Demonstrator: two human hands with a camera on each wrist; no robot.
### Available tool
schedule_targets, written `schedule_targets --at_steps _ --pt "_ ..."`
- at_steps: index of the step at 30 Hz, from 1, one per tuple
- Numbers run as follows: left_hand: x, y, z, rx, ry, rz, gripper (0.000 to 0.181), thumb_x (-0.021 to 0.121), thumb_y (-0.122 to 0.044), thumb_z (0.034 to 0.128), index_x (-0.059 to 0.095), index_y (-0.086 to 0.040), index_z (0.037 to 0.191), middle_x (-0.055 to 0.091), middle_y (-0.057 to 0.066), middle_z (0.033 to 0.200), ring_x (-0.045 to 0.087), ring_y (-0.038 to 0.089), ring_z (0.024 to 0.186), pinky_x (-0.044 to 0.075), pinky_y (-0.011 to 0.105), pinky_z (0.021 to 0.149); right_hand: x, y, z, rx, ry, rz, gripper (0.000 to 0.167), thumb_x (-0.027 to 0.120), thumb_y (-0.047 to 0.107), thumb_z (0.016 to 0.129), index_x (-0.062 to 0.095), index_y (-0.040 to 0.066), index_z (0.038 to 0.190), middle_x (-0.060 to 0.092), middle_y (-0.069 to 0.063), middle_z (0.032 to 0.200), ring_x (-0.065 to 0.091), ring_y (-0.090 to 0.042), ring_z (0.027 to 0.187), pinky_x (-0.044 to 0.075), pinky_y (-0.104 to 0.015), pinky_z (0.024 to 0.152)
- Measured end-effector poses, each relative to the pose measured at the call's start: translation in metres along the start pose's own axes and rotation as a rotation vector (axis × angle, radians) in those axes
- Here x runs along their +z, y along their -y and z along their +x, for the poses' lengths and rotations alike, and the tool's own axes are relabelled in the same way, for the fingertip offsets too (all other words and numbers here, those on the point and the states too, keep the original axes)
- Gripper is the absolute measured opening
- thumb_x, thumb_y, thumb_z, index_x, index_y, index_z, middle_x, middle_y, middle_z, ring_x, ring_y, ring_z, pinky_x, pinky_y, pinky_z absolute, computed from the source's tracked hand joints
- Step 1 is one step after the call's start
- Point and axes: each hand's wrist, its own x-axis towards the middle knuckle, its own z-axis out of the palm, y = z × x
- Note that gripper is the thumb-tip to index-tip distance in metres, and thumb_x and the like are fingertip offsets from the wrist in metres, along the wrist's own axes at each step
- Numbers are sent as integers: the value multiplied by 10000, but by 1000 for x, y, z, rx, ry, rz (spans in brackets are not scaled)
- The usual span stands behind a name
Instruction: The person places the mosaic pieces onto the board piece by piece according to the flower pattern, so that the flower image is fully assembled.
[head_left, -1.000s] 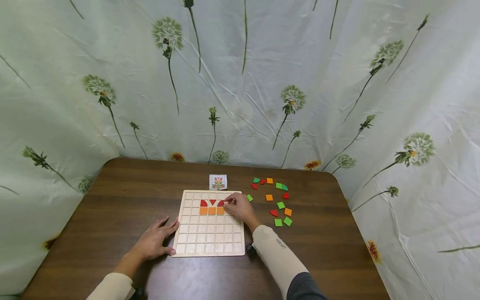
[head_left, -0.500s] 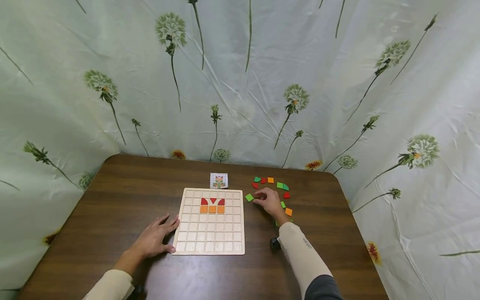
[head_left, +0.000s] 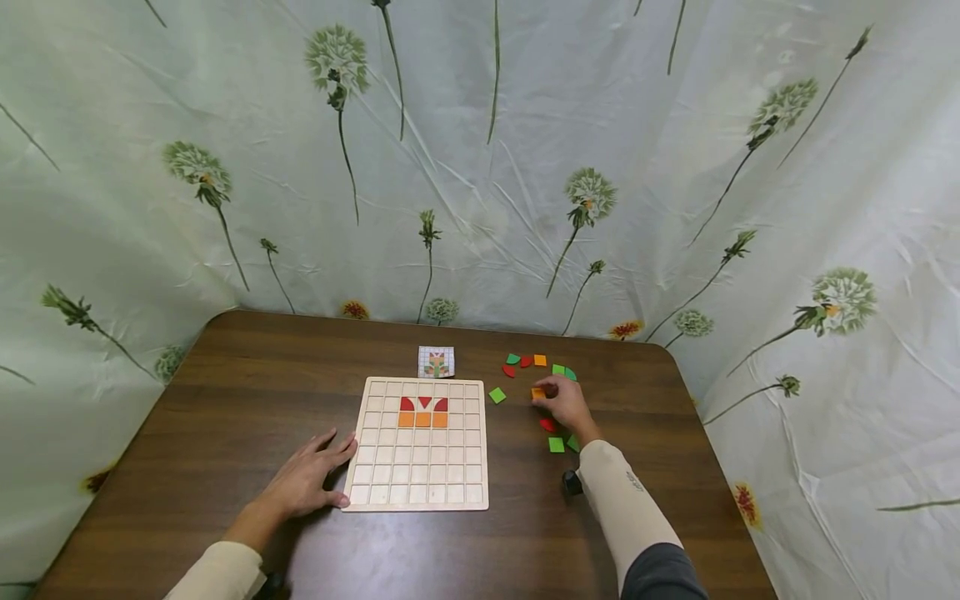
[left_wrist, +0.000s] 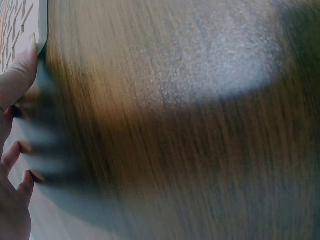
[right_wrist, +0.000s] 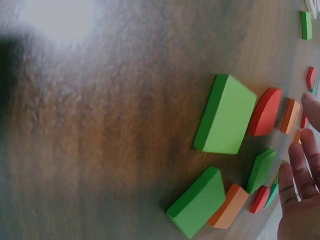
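Spread fingers of my left hand (head_left: 303, 479) rest along the left edge of the wooden grid board (head_left: 420, 467), its thumb (left_wrist: 20, 75) at the near corner. The board holds three orange squares (head_left: 423, 420) in a row with red pieces (head_left: 441, 405) just above them. To the right of the board, my right hand (head_left: 567, 407) reaches down over a loose orange square (head_left: 537, 392), thumb and fingertips around it. In the right wrist view that orange square (right_wrist: 290, 115) lies flat beside the hand (right_wrist: 302, 175); a firm pinch is not visible.
A small pattern card (head_left: 437, 362) lies beyond the board. Loose green, red and orange pieces are scattered around the right hand, including a green square (head_left: 497, 396) near the board and another (head_left: 556, 445) nearer the body. A floral curtain (head_left: 480, 167) hangs behind the table.
From the red piece at the board's upper right, my right hand has moved right, past the green square, to the loose orange square. The left hand stays at the board's edge.
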Motion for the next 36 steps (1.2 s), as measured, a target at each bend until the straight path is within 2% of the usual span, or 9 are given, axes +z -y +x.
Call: schedule_targets --at_steps 5,14,23,28,36 --pt "-1 -1 0 -4 8 7 911 826 -420 643 492 -23 1391 444 166 1460 311 483 1340 286 652 1027 -1 -4 2 10 16 -20 222 771 28 791 721 -5 1004 656 -142 1032 616 -308 958 501 -455 876" --pt "-3 -3 -1 2 1 2 901 828 -414 645 499 -16 1384 454 171 1451 319 484 1335 293 653 1021 -2 -5 6 -38 77 -72 204 732 -27 808 712 -52 1009 640 -158 1022 597 -317 934 501 -455 856" --pt "-2 -3 -2 6 0 9 894 826 -416 654 499 -27 1389 455 156 1455 323 476 1339 300 644 1024 -3 -3 12 54 133 -95 224 725 13 832 697 -48 1047 663 -150 1016 580 -271 894 503 -423 823" --pt "-2 -2 -1 18 -10 10 885 831 -398 651 506 -16 1380 462 164 1447 331 482 1332 304 643 1021 -1 -3 15 99 127 -71 211 737 14 821 702 -38 1022 673 -122 956 565 -226 839 500 -386 787" --pt "-2 -2 -1 20 -8 11 895 823 -420 654 500 -18 1386 455 165 1452 324 483 1335 298 647 1024 0 -4 17 139 95 17 191 756 -8 793 677 -32 965 609 -95 871 516 -201 779 467 -330 723"
